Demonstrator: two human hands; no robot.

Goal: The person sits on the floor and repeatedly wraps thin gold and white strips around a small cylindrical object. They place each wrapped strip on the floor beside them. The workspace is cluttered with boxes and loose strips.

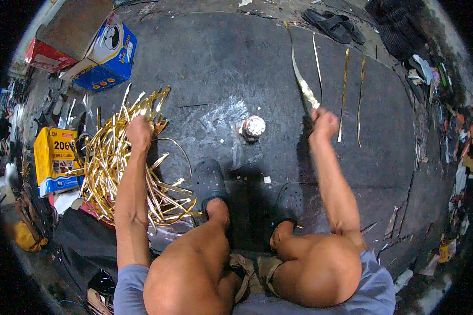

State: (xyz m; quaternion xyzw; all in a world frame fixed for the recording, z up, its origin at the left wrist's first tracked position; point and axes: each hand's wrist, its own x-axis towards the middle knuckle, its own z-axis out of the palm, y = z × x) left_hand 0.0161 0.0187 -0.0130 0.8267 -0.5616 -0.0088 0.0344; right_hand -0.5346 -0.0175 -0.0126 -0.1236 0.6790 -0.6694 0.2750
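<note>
A big tangled heap of shiny gold strips (108, 173) lies at my left. My left hand (140, 132) is closed on the upper part of this heap, with strip ends poking out around the fingers. Over the dark mat, my right hand (325, 124) grips the near end of a single gold strip (301, 84), which runs away toward the far side. Just right of it, a thin strip (317, 63) lies lengthwise. Two more strips, one wider (344, 94) and one narrow (361, 100), lie roughly parallel beyond my right hand. Between my hands stands a small round can (254, 127) with a whitish, crusted top.
Dark clogs (209, 181) are on my feet near the can. An opened blue box (110, 58) and a yellow box (58, 152) stand at left. Black sandals (333, 26) lie at the far right. Scraps (425, 73) line the dark mat's (210, 52) right edge.
</note>
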